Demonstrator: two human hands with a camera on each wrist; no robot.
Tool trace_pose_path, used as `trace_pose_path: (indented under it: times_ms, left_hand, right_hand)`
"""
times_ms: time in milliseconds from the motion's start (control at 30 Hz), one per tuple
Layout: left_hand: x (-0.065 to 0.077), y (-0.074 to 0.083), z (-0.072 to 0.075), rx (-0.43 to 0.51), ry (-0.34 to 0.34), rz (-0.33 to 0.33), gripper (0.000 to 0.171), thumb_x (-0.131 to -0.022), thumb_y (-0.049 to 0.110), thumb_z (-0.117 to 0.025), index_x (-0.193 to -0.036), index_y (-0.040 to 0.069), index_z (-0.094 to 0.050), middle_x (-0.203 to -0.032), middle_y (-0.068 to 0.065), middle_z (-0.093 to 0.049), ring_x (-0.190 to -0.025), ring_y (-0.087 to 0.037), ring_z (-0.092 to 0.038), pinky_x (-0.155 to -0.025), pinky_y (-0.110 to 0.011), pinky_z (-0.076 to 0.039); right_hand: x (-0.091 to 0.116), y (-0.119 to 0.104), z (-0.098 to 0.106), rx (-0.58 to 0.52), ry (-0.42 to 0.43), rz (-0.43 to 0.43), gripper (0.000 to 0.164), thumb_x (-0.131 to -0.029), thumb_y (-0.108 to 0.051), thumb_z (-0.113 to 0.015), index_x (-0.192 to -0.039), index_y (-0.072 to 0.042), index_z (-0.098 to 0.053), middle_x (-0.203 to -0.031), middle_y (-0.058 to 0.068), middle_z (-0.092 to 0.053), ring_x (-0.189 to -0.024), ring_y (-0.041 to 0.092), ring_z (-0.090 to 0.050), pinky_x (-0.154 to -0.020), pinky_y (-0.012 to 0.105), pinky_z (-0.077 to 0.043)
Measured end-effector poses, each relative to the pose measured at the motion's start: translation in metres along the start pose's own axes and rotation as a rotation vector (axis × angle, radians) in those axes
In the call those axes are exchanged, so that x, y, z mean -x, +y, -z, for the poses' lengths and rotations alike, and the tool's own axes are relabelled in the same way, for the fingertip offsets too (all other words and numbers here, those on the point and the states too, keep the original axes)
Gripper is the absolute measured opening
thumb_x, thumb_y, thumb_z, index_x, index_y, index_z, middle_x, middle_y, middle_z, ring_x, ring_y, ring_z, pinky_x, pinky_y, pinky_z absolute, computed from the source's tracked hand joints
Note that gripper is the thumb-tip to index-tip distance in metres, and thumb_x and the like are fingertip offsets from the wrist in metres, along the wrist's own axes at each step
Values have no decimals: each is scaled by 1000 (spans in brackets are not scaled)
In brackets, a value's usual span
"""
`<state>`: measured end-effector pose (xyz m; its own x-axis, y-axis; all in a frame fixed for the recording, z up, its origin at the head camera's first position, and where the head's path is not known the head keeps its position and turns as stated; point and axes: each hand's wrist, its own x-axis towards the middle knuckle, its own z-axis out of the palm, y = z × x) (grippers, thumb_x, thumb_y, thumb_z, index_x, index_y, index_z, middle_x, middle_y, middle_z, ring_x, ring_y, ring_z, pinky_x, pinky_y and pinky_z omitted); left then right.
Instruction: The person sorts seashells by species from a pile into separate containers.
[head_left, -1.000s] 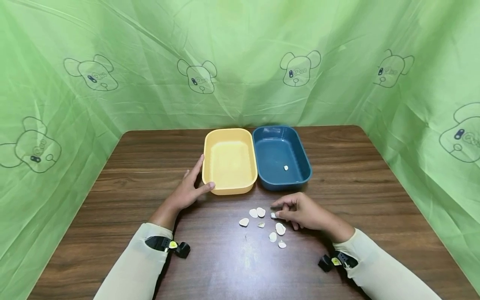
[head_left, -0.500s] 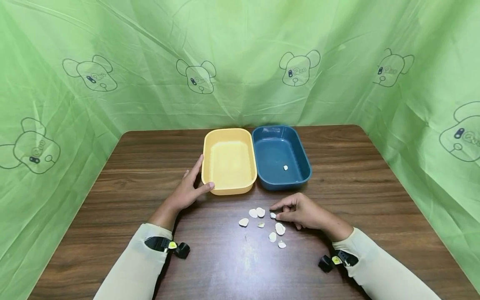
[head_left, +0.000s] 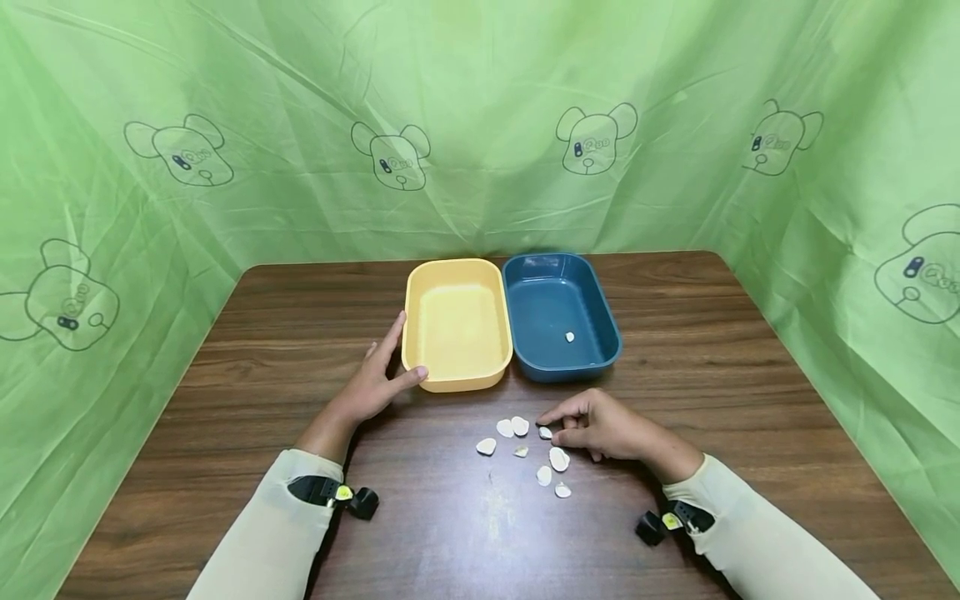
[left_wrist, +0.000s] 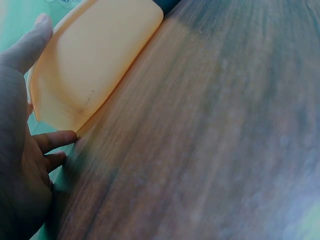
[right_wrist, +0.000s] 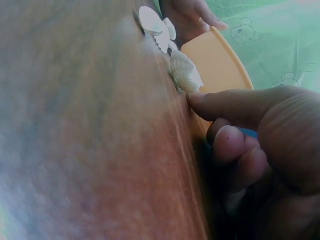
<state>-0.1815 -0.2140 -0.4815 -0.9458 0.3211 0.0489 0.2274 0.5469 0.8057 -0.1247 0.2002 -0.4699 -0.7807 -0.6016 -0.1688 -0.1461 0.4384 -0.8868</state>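
Note:
In the head view my left hand [head_left: 373,385] rests with extended fingers against the left side of a yellow plastic bin [head_left: 465,384], its thumb at the near rim. In the left wrist view, the bin [left_wrist: 100,60] stands on the table beside these fingers. My right hand [head_left: 603,425] is low over the table in front of the bins, with index finger and thumb on either side of a small white seashell [head_left: 545,433]. In the right wrist view the thumb tip is down at the wood, near a ribbed shell [right_wrist: 184,72]; the index finger is hidden there.
Several other white seashells, among them one larger shell [head_left: 558,459] and one at the left [head_left: 486,447], lie scattered left of my right hand. A blue bin [head_left: 566,372] stands right of the yellow one, holding a small shell [head_left: 570,337]. A green curtain [head_left: 480,167] surrounds the wooden table [head_left: 300,317].
My right hand shifts only slightly around the small shell, with its index fingertip a bit lower and more of the shell showing. My left hand stays on the yellow bin.

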Motion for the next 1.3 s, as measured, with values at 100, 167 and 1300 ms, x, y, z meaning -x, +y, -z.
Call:
trace_pose_path:
  times_ms: [100, 167, 1300]
  left_hand:
    - [0, 0, -1, 2, -1, 7, 103, -103, 47, -72, -177, 37, -1, -185, -6, -13, -172, -41, -8, -136, -69, 6]
    - [0, 0, -1, 2, -2, 10, 103, -103, 47, -72, -177, 37, -1, -185, -6, -13, -172, -42, -8, -136, -69, 6]
    - [0, 1, -1, 5, -1, 23, 104, -103, 47, -71, -178, 31, -1, -185, -7, -12, -171, -46, -5, -136, -69, 6]
  right_hand:
    - [0, 1, -1, 2, -2, 2, 29, -95, -5, -82, -124, -4, -83, -60, 0, -58, -41, 2, -46, -38, 21, -42]
    - [0, 1, -1, 3, 1, 1, 28, -95, -5, -83, -123, -4, -83, -60, 1, -59, -41, 2, -46, -38, 21, -43]
    - [1, -1, -4, -54, 99, 30, 22, -100, -6, -78, -121, -1, -81, -71, 15, -66, -42, 5, -50, -36, 26, -45]
